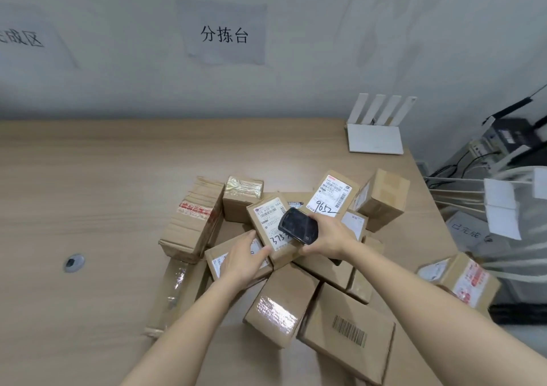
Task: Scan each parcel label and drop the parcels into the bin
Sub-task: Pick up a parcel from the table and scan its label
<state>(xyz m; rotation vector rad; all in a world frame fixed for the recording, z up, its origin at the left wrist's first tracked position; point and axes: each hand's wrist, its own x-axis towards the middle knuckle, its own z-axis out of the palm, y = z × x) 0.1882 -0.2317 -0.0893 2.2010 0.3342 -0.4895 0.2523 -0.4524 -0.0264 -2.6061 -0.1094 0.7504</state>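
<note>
Cardboard parcel (270, 225) gripped by left hand (247, 256); right hand (327, 236) grips black scanner (297, 225).

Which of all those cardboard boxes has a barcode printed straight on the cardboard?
The large flat box nearest the camera, right of centre. Its dark barcode sits directly on bare cardboard; the other boxes show white stuck-on labels, tape or plain sides.
</note>
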